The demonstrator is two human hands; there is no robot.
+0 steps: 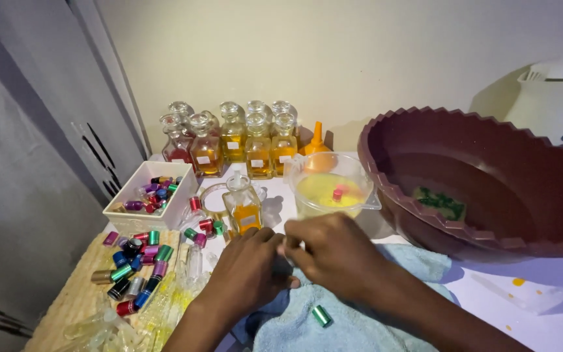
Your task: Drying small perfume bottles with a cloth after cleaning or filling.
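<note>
Two hands are meeting over a light blue towel (360, 313): left hand (245, 267) and right hand (333, 251) are curling narrow, fingertips pinching something tiny, mostly hidden.

Both forearms come up from the bottom edge and angle inward, meeting at mid-frame. The left hand (245, 268) sits knuckles up, fingers curled down and inward, thumb side turned toward its partner. The right hand (333, 251) arches over from the other side, back of the hand to the camera, fingertips bunched in a pinch. The two hands touch at the fingertips; what lies between them is hidden.
</note>
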